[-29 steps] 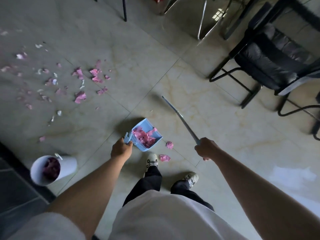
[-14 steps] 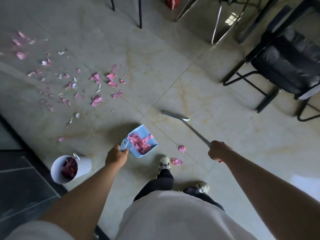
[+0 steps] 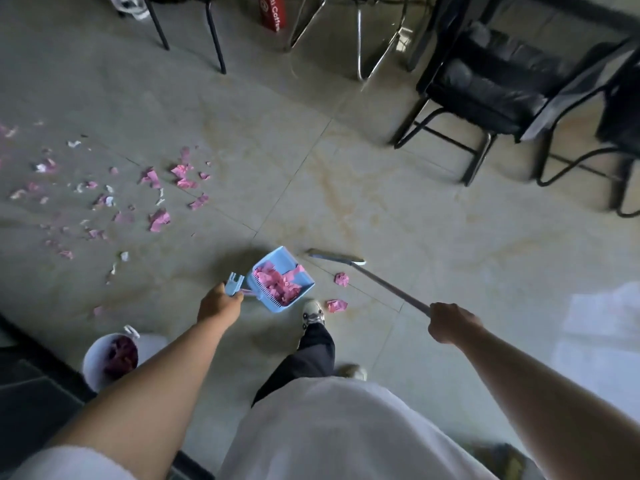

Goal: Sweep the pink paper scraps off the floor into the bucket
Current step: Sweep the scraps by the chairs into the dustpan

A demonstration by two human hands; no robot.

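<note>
A blue dustpan (image 3: 281,279) is held by its handle in the left hand (image 3: 219,304), whose fingers are curled round it. The pan is partly filled with pink paper scraps (image 3: 277,285). A thin grey broom handle (image 3: 391,288) is gripped by the right hand (image 3: 450,323), fingers closed round the end of it. The broom head (image 3: 335,257) is seen on the floor (image 3: 381,202) just beyond the dustpan, a little to its right.

Two crumpled pink scraps lie on the floor between the pan and the broom handle: one scrap (image 3: 341,279) near the broom head, another scrap (image 3: 336,305) just beside a light shoe (image 3: 313,313). Many more scattered scraps (image 3: 152,199) (some white pieces are mixed in) are spread over the floor toward its left edge, well apart from the dustpan.

A white bucket (image 3: 95,368) stands near the lower left corner of the floor, partly hidden by the left forearm; dark pink paper is seen inside it. Black chairs (image 3: 491,88) stand at the upper right, and a red bag (image 3: 272,10) is at the top edge.
</note>
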